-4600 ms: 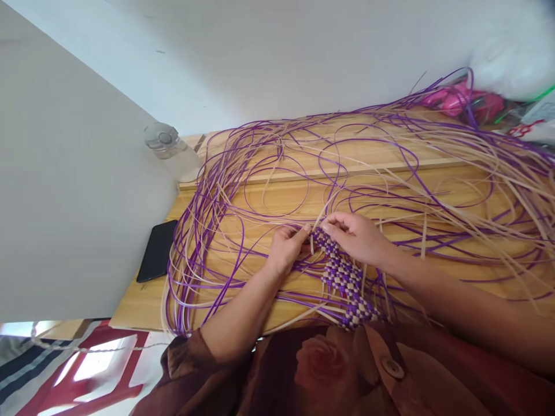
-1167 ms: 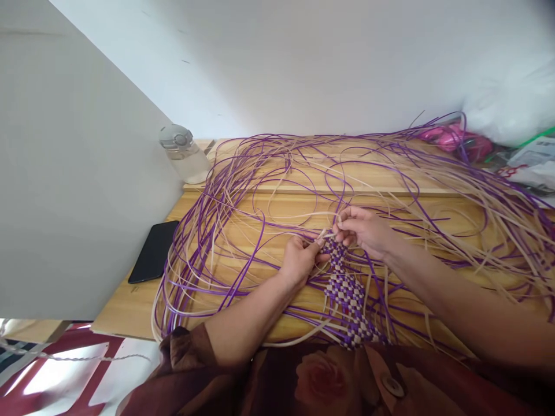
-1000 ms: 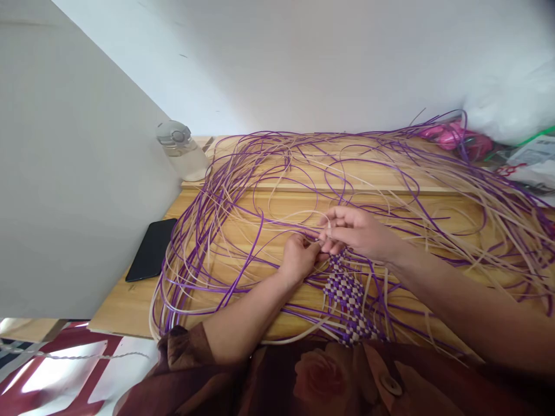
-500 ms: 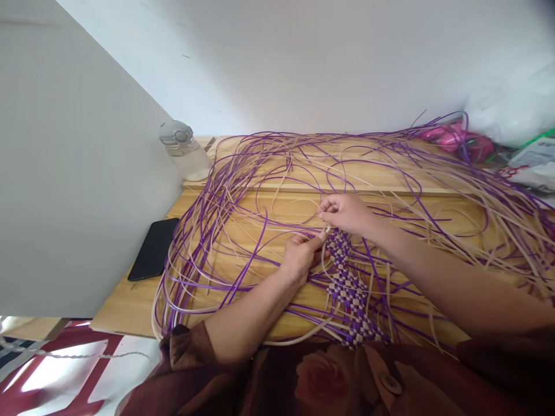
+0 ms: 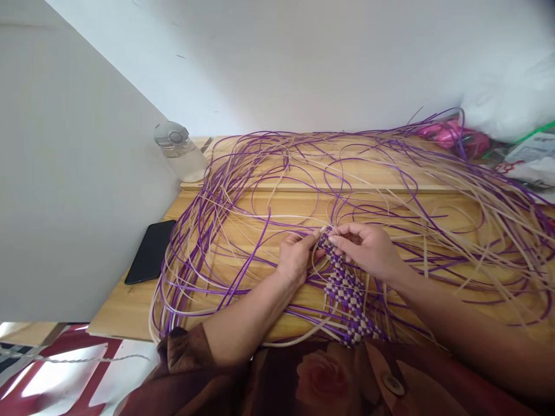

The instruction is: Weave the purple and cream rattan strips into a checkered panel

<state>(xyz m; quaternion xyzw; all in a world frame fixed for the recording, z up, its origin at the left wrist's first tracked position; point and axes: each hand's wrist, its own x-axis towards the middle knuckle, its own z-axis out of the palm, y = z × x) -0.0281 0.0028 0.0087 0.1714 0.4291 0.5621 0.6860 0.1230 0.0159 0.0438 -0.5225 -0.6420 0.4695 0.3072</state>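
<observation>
A narrow woven strip (image 5: 347, 292) in purple and cream checks runs from the edge of my shirt up to my fingers. My left hand (image 5: 297, 257) pinches its upper left edge between thumb and fingers. At the strip's top right, my right hand (image 5: 368, 247) is closed, thumb and forefinger pressed together on a thin cream strand (image 5: 299, 217) by the weave; the exact contact is hard to see. Long loose purple and cream strands (image 5: 191, 254) spread out from both sides of the strip.
A clear bottle with a grey lid (image 5: 182, 153) stands at the back left. Nearer lies a black phone (image 5: 150, 252). Pink material (image 5: 453, 136) and plastic bags (image 5: 533, 159) sit at the right end of the wooden table (image 5: 125, 315). A wall rises behind.
My right hand has come down and right, from above the strip's tip to its upper right edge. The cream loop there has been drawn out flatter. My left hand keeps its hold.
</observation>
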